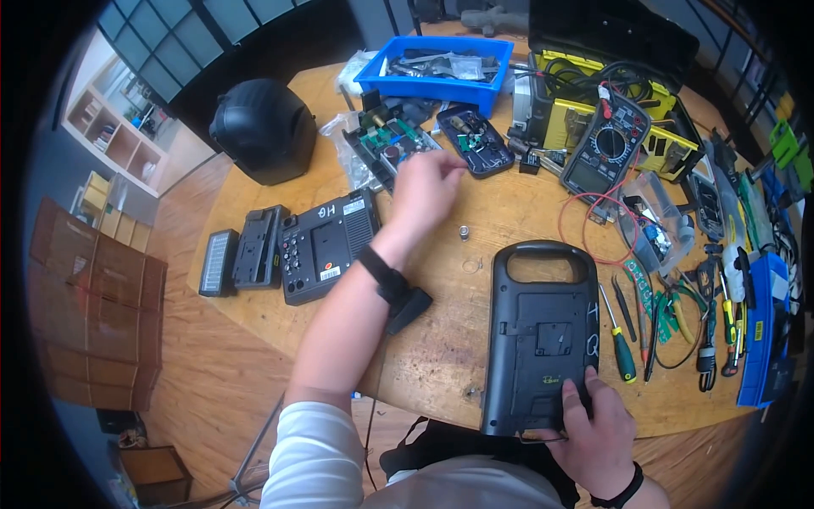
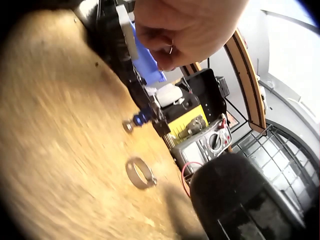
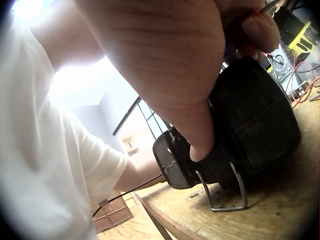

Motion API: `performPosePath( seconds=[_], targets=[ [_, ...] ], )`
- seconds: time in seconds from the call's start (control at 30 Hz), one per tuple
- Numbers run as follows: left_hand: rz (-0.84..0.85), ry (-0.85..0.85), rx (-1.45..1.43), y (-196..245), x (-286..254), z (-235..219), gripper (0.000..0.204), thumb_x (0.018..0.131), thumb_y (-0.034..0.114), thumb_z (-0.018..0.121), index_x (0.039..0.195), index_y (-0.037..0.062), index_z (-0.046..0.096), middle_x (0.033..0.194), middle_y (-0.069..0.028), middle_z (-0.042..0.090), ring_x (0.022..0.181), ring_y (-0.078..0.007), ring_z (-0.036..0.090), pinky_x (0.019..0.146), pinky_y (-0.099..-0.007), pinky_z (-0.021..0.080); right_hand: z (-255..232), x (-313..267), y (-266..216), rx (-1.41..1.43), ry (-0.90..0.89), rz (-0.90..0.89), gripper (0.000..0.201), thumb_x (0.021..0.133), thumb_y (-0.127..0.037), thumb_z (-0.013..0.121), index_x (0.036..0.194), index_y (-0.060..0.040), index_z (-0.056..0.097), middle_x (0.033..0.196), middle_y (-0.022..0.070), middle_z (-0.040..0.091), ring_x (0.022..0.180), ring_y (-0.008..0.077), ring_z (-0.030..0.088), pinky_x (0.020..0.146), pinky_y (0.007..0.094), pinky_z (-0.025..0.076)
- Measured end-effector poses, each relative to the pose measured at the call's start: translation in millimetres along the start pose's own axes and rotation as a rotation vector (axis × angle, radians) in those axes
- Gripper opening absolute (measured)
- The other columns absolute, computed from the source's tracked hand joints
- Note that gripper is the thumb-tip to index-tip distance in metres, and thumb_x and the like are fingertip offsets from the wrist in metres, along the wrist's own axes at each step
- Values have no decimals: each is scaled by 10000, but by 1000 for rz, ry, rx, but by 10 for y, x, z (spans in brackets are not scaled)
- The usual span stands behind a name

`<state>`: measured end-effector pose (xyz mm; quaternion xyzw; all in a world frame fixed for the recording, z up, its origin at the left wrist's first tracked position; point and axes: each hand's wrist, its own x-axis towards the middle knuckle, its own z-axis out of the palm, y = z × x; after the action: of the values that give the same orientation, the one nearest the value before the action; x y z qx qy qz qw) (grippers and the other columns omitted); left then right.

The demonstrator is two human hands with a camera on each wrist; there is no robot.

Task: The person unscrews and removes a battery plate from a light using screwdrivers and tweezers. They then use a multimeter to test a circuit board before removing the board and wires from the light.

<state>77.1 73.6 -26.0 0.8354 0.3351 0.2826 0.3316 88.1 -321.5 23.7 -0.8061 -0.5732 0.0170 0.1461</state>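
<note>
My left hand (image 1: 424, 191) is raised over the middle of the table, near an opened dark casing half (image 1: 475, 140) and a unit with exposed green circuit boards (image 1: 386, 140). Its fingertips are curled together, with a small shiny metal piece (image 2: 171, 49) showing between them. My right hand (image 1: 600, 420) grips the lower end of a black device with a carry handle (image 1: 543, 339), marked H Q. The thumb (image 3: 200, 150) lies along its end, beside a bent wire bail (image 3: 227, 208). A small metal cylinder (image 1: 464, 232) and a metal ring (image 2: 139, 173) lie on the wood.
Left on the table stand a black HQ panel unit (image 1: 331, 246) and a black case (image 1: 263, 127). Behind are a blue parts bin (image 1: 441, 89) and a yellow-black toolbox (image 1: 572, 119). A multimeter (image 1: 606, 144), screwdriver (image 1: 623, 356) and pliers (image 1: 681, 314) are at right.
</note>
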Motion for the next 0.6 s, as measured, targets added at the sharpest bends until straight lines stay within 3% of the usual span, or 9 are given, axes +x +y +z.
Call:
performPosePath(
  seconds=[0.17,0.23,0.3,0.33,0.4,0.43,0.5,0.57,0.6],
  targets=[
    [-73,-11,-106,11,221,329,225,912,105,709,1105,9,772,1010,-193,774,936,-302,759,858,-379,577,26,-38,34,-2,-10,-2,782,584,-267,917,1271,-40,622,1194,279,596,1030,416,663,736,436,575],
    [-31,-73,-77,16,236,302,253,924,104,695,1151,14,760,1061,-202,767,986,-308,752,888,-383,571,33,-34,56,-4,4,-11,771,595,-288,915,1268,-49,624,1184,275,599,1010,404,660,721,430,571],
    [-41,-61,-114,-33,241,272,267,935,90,675,1181,14,746,1092,-206,761,1027,-315,743,916,-388,565,36,-40,60,-13,6,-24,713,655,-335,890,1255,-52,631,1194,276,600,972,395,661,717,430,568],
    [36,3,-64,-80,243,235,267,943,82,659,1188,16,743,1102,-209,758,1032,-315,744,927,-388,563,41,-43,75,-10,0,-12,713,655,-335,890,1255,-52,631,1194,276,600,972,395,661,717,430,568],
    [28,4,-137,-113,206,141,241,949,68,655,1165,8,741,1050,-189,769,962,-266,756,862,-365,580,41,-61,105,-8,-40,-60,662,717,-379,854,1253,-55,638,1224,283,598,911,375,657,709,423,566],
    [52,-1,-157,-94,156,104,220,959,70,660,1152,-2,739,982,-154,770,866,-203,742,766,-331,585,34,-76,103,1,-73,-25,662,717,-379,854,1253,-55,638,1224,283,598,911,375,657,709,423,566],
    [46,-81,-309,213,-62,-34,174,989,90,659,1105,-2,750,886,-57,741,742,-104,666,646,-251,542,39,-10,114,-25,1,-75,511,766,-347,790,1217,-137,674,1225,256,637,752,268,616,549,335,535],
    [72,-176,-266,480,-292,-162,166,989,109,675,1089,0,750,824,-23,709,717,-89,636,655,-248,529,16,-5,100,-45,3,-67,509,766,-324,785,1225,-133,675,1228,256,639,750,259,618,553,322,539],
    [76,-182,-272,559,-390,-196,166,989,109,675,1089,0,750,824,-23,709,717,-89,636,655,-248,529,8,-16,89,-27,-35,-55,566,776,-345,798,1262,-93,654,1257,277,613,802,305,633,622,363,552]
  ],
)
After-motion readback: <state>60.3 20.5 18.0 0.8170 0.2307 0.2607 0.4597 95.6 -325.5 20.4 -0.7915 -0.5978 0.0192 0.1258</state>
